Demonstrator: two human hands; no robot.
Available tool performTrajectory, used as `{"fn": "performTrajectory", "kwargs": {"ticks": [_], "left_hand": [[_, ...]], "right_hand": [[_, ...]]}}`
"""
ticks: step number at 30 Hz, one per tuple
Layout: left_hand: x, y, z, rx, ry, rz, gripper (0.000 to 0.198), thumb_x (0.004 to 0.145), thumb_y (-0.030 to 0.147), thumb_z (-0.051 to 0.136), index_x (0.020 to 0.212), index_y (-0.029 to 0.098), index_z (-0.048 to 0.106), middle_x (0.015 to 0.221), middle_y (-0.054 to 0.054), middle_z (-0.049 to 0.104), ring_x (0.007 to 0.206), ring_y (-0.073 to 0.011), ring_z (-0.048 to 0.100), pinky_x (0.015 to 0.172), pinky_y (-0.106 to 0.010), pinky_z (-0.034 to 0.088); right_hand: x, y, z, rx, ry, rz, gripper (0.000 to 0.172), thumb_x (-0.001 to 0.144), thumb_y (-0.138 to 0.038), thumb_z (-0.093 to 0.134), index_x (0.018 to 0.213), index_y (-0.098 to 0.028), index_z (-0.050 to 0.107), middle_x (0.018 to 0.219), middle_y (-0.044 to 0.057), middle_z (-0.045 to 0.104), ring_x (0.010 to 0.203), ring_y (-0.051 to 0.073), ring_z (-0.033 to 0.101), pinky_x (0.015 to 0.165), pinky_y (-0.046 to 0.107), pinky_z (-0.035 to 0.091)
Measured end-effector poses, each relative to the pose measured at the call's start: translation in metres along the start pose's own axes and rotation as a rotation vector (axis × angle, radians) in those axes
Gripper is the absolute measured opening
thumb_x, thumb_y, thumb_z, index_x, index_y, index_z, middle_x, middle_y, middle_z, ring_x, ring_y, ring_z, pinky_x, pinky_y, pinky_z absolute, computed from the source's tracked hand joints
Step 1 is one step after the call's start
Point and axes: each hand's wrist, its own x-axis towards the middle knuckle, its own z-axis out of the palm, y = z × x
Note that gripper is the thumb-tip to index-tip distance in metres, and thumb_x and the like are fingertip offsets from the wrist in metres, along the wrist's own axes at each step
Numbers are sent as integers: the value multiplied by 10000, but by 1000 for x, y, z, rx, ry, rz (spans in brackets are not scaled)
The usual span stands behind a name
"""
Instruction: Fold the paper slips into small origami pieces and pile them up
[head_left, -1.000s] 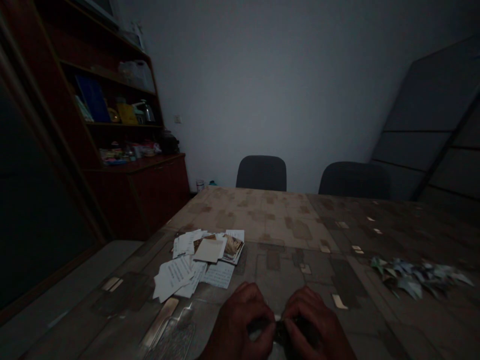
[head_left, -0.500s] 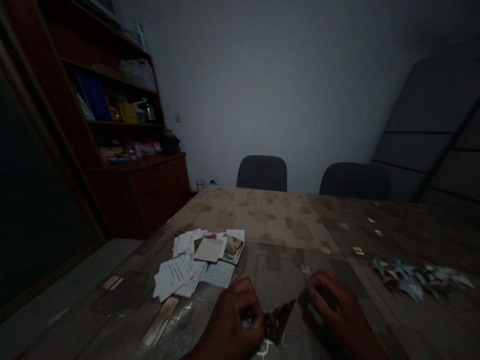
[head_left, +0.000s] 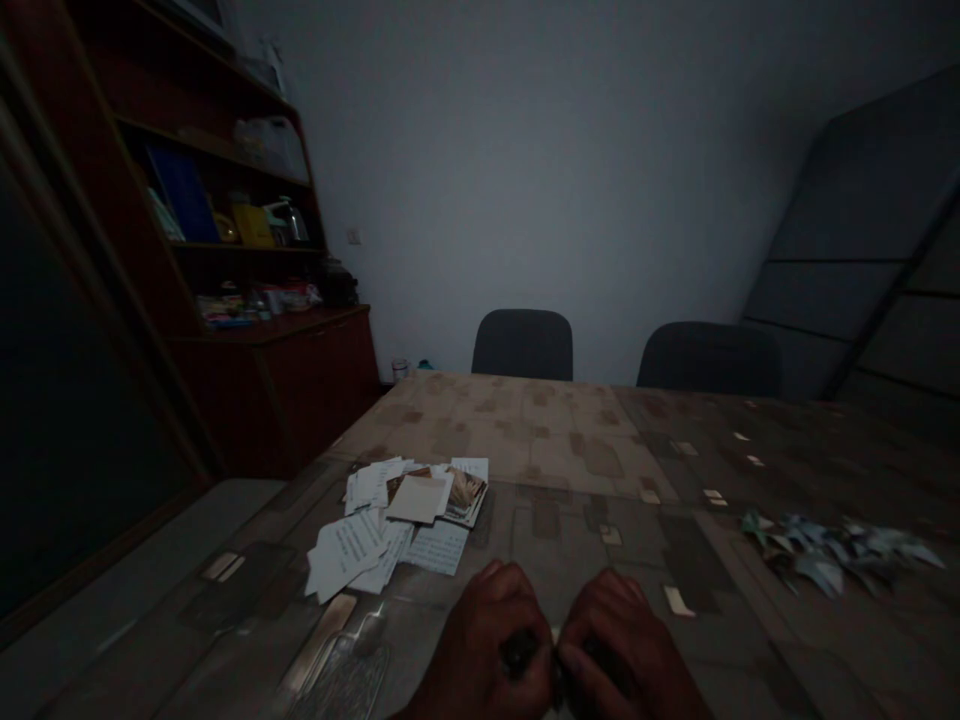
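Observation:
Low in the head view, both hands meet over the near part of the table. My left hand (head_left: pixel 486 632) is closed, its fingertips pinching a dark folded piece of paper (head_left: pixel 556 684). From the other side my right hand (head_left: pixel 624 630) grips the same paper, fingers curled. Only a thin dark sliver of it shows between the thumbs; the rest is hidden. Left of the hands lies a loose pile of paper squares (head_left: pixel 346 555), some printed with text, some with pictures. Far to the right is a heap of small folded paper shapes (head_left: pixel 825 555).
A patterned cloth covers the table (head_left: pixel 480 410). Two dark chairs, one a grey chair (head_left: pixel 523 343), stand behind its far edge. To the left is a reddish wooden cabinet (head_left: pixel 322 360) with filled shelves. Grey panels (head_left: pixel 840 220) lean at the right.
My right hand has moved left to meet my left hand and now grips the folded paper too. The paper's pointed patterned end, visible before, is now covered by the fingers.

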Motion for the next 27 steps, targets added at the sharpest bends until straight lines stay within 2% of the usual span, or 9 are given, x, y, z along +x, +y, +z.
{"fn": "performTrajectory", "kwargs": {"ticks": [4, 10, 14, 16, 18, 20, 23, 25, 27], "left_hand": [[1, -3, -2, -1, -11, -43, 211, 589, -43, 528, 575, 166, 551, 620, 7, 547, 631, -142, 548, 607, -253, 363], [9, -19, -22, -55, 73, -245, 204, 627, -10, 476, 545, 172, 516, 628, 16, 512, 632, -141, 523, 577, -237, 351], [12, -22, -30, -88, 62, -365, 185, 699, 44, 505, 587, 169, 582, 658, 10, 543, 661, -154, 544, 623, -254, 397], [10, -18, -29, -153, 18, -355, 197, 729, 62, 547, 812, 178, 683, 768, -7, 613, 751, -170, 585, 709, -280, 440], [7, -12, -27, -209, -37, -291, 413, 720, 51, 588, 1085, 224, 671, 933, -29, 661, 889, -190, 607, 830, -323, 451], [6, -7, -25, -243, -77, -194, 547, 701, 37, 614, 1199, 264, 631, 1046, -42, 668, 981, -203, 604, 896, -347, 438], [7, -3, -26, -308, -116, -91, 384, 755, 92, 630, 1097, 253, 695, 976, -43, 687, 913, -193, 627, 824, -319, 466], [9, -1, -28, -331, -134, -84, 237, 809, 145, 620, 999, 231, 732, 891, -42, 696, 846, -183, 638, 776, -308, 471], [11, -1, -29, -321, -130, -111, 177, 829, 165, 618, 935, 220, 749, 853, -43, 706, 820, -183, 645, 760, -309, 467]], "right_hand": [[1, 0, -2, 20, -15, 58, 200, 925, -226, 500, 731, -206, 549, 708, 5, 602, 710, 177, 570, 698, 311, 393], [-2, 23, -15, 199, 75, 473, 319, 905, -399, 488, 671, -193, 553, 691, 18, 574, 679, 193, 560, 632, 301, 394], [-3, 37, -14, 496, 118, 686, 421, 787, -562, 619, 614, -185, 549, 601, -6, 540, 610, 171, 514, 591, 276, 373], [-3, 34, -7, 670, 119, 750, 478, 712, -617, 688, 595, -176, 546, 562, -22, 511, 557, 141, 471, 559, 258, 351], [-3, 28, 1, 843, 96, 800, 498, 674, -629, 729, 601, -168, 556, 551, -29, 499, 531, 120, 440, 526, 238, 328], [-4, 23, 7, 932, 89, 822, 511, 650, -633, 753, 607, -159, 569, 551, -28, 499, 527, 110, 426, 505, 223, 314], [-6, 21, 11, 923, 99, 817, 524, 641, -641, 759, 593, -152, 576, 541, -33, 486, 517, 98, 402, 489, 209, 297], [-7, 21, 10, 887, 98, 810, 524, 659, -645, 743, 592, -151, 581, 537, -38, 476, 511, 94, 390, 492, 210, 296], [-6, 22, 9, 839, 67, 798, 534, 663, -664, 725, 593, -154, 586, 537, -38, 472, 513, 99, 395, 507, 219, 312]]}}
